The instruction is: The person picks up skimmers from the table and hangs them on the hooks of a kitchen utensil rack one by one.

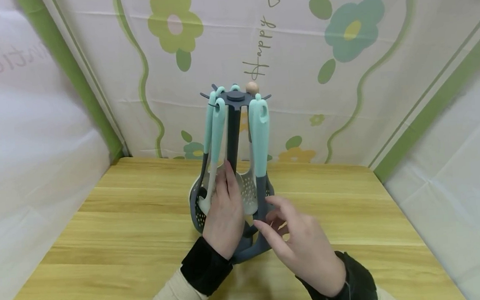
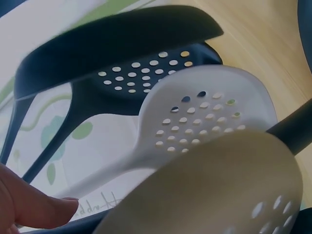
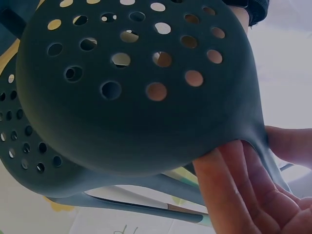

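A utensil stand [image 1: 235,97] with a dark central pole stands on the table, hung with several mint-handled kitchen utensils. My left hand [image 1: 225,215] reaches in among them and holds the pole, fingers pointing up along it. In the left wrist view its thumb [image 2: 39,207] lies close to a white slotted turner [image 2: 209,105] and a pale perforated spoon [image 2: 234,180]. My right hand [image 1: 301,238] is at the front right, thumb and fingers on either side of the neck of a dark skimmer [image 3: 141,117]. Some fingertips show through its holes.
The wood-grain table [image 1: 126,248] spreads around the stand. Behind it hangs a white curtain [image 1: 225,40] with flowers, and more white fabric closes in both sides. Another dark perforated utensil [image 3: 34,156] hangs close behind the skimmer.
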Available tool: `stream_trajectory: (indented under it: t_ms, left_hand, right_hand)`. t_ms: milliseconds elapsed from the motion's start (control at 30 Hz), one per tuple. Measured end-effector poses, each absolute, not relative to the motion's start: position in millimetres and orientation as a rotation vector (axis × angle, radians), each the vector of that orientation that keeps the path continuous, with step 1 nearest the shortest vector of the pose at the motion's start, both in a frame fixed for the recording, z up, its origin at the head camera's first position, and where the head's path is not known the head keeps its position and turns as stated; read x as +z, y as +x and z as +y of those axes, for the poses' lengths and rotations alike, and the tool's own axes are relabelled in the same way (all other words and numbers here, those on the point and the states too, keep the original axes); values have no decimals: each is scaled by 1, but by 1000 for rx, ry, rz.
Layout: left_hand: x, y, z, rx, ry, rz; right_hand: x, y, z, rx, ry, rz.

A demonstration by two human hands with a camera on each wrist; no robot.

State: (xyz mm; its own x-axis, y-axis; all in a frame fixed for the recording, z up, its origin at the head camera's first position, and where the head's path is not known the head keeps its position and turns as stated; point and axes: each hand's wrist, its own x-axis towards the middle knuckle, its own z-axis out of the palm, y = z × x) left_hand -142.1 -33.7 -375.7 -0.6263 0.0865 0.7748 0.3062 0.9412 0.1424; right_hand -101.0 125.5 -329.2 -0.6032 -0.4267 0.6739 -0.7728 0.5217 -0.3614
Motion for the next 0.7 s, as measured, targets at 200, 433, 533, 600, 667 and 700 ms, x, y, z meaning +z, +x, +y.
stream_trajectory:
  t_ms: [200, 433, 533, 600, 667, 700]
  left_hand:
    - [-376, -138, -36, -337, -308, -2264]
    - [-374, -130, -39, -384, -373, -2300]
    - [-372, -128, -40, -453, -403, -2298]
    - [-371, -126, -41, -494, -421, -2299]
    - [-370, -125, -42, -522, -432, -2307]
    - [-369, -124, -42, -533, -438, -2314]
  right_hand:
    - [-328, -101, 122, 855, 988, -2253]
    - [-328, -103, 118, 830, 1022, -2239]
    - [-329, -104, 116, 827, 1035, -2230]
    - [-329, -105, 115, 827, 1041, -2227]
    - [-328, -105, 114, 823, 1042, -2225]
    - [-328, -105, 113, 821, 1042, -2226]
